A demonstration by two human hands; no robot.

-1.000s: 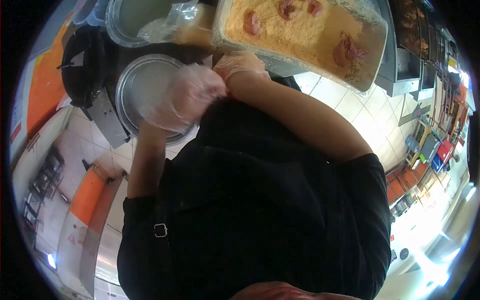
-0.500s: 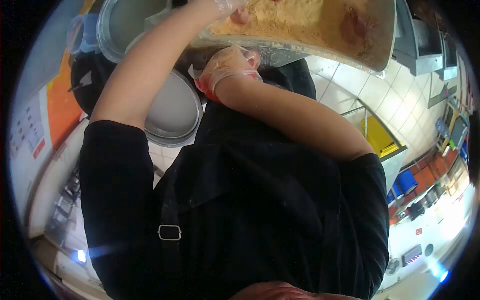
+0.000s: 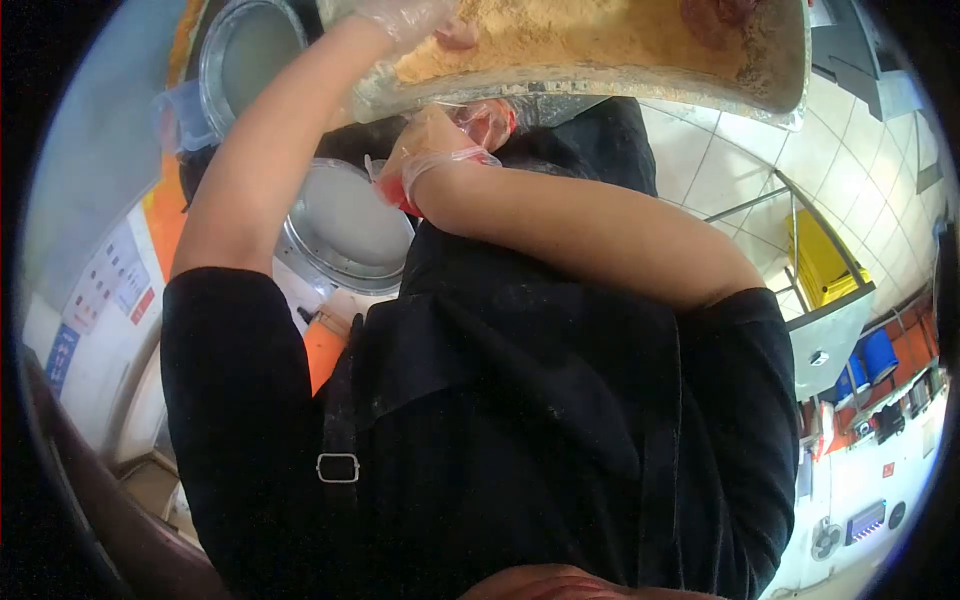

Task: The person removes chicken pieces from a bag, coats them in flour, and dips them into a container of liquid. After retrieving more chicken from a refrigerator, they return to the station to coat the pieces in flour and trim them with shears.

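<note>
My left hand [image 3: 405, 18], in a clear glove, is at the top over a long tray [image 3: 600, 88] of yellowish, crumbly powder [image 3: 560, 35]. Its fingers are closed at a pinkish, meat-like piece [image 3: 457, 34] above the powder. Another dark reddish piece [image 3: 715, 18] lies in the tray's right part. My right hand [image 3: 455, 135], also in clear plastic, is just below the tray's near edge, bent to the left. Its fingers are curled around something reddish that the shiny plastic hides. Red material [image 3: 393, 188] shows at its wrist.
Left of the tray is a round container [image 3: 255, 55] of cloudy liquid beside a translucent blue tub [image 3: 182, 122]. A second round container [image 3: 350, 225] stands below it. Right are a metal frame with a yellow object [image 3: 825, 258], tiled floor [image 3: 690, 140] and metal equipment [image 3: 860, 60].
The view has shifted, with the tray higher and its right end further right. My left hand and the pinkish piece have moved left relative to the tray. My right hand remains below its edge.
</note>
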